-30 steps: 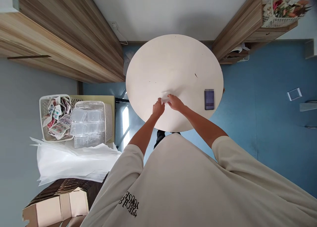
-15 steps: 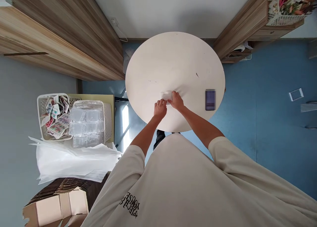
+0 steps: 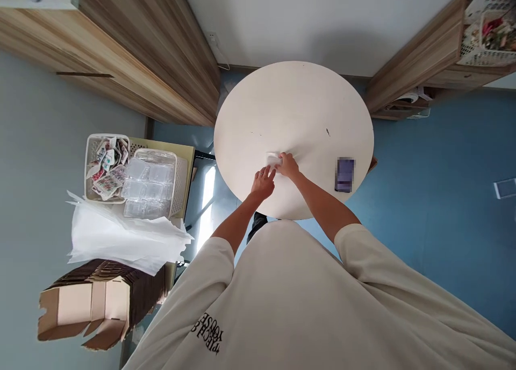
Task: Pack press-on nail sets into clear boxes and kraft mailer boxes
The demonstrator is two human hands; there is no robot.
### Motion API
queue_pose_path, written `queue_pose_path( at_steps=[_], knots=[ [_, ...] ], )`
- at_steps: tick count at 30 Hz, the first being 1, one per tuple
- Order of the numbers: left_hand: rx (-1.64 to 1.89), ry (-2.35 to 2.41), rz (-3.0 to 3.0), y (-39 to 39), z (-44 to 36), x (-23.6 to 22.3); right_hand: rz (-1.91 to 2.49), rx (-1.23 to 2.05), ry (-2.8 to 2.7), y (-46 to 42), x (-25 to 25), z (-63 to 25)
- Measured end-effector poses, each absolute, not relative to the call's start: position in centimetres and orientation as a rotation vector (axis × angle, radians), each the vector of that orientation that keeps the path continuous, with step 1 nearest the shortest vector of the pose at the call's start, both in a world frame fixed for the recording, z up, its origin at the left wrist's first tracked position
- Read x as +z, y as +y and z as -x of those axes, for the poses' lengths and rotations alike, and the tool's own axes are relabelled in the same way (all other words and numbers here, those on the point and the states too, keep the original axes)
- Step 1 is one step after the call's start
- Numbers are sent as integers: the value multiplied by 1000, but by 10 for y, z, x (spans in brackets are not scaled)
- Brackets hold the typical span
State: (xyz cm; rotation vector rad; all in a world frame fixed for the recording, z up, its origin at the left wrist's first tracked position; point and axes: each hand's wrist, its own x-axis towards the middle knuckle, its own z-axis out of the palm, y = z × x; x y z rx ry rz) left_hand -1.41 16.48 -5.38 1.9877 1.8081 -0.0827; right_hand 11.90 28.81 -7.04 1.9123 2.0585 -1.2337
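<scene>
A small white wrapped packet (image 3: 274,161) lies on the round white table (image 3: 298,101), close to its near side. My right hand (image 3: 288,166) closes its thumb and fingers on the packet's right end. From the lower left, my left hand (image 3: 263,183) reaches to the near edge of the packet, its fingers apart and their tips at the white wrapping. A ring shows on one left finger. What is inside the wrapping cannot be seen.
A phone-like dark item (image 3: 344,175), blurred out, lies at the table's right. On the left side table stand a basket of small printed packets (image 3: 108,168) and a basket of clear plastic boxes (image 3: 147,184), with white sheets (image 3: 124,233) and cardboard boxes (image 3: 86,305) nearer.
My left hand has drawn slightly back toward me from the packet, and its fingers have spread. My right hand stays on the packet's right end. The whole view has shifted and turned a little.
</scene>
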Motion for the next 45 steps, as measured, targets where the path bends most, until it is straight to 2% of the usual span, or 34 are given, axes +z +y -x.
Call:
queue_pose_path(
  at_steps=[9, 17, 24, 32, 36, 45],
  knots=[
    [-143, 1771, -1975, 157, 14, -56, -1937, -1332, 2177, 291, -71, -119],
    [-98, 1611, -2082, 157, 51, -56, -2011, -1491, 2079, 303, -59, -103],
    [-75, 1692, -2012, 193, 102, -44, -1989, -1669, 2142, 334, -44, -41],
    [-50, 1838, -1945, 231, 180, -45, -2064, -1906, 2008, 364, -64, 50],
    [-45, 1855, -1924, 237, 204, -54, -2067, -1856, 1992, 371, -71, 77],
    [-37, 1792, -1880, 253, 209, -58, -2167, -1508, 2055, 371, -80, 89]
  ],
)
